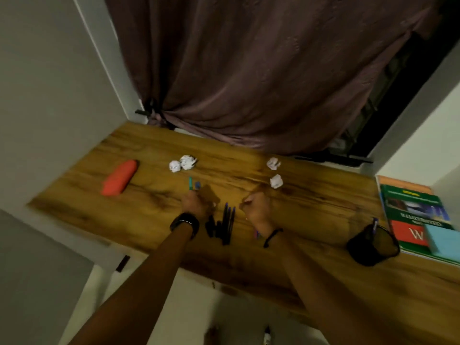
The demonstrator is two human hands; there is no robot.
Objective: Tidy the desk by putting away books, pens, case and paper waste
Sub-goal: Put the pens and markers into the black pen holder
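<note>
**Both my hands over loose pens on a cluttered wooden bench**

A cluster of dark pens (225,224) lies on the bench (311,215) between my two wrists, near the front edge. My left hand (195,204) sits just left of them, fingers curled closed around a teal pen (190,183) and a blue pen (197,185), whose ends stick out beyond my knuckles. A black watch (184,224) wraps that wrist. My right hand (256,207) is just right of the cluster, curled into a loose fist; the picture is blurred, so I cannot tell whether that grip holds anything. A thin black band (272,235) circles that wrist, and a small red and blue pen end (256,234) shows beside it.

Farther back, four crumpled white paper balls rest on the wood: a pair (183,163) touching each other beyond my left hand, one ball (276,181) just beyond my right hand, and another (273,163) behind that. An orange-red case (119,181) lies well to the left, alone.

At the right, a black mesh pen cup (373,241) stands near the front edge with one pen in it. Just beside it is a stack of books (413,210) with a light blue block (444,241) lying on top.

Behind the bench hangs a dark curtain (249,70), with pale walls on both sides.
</note>
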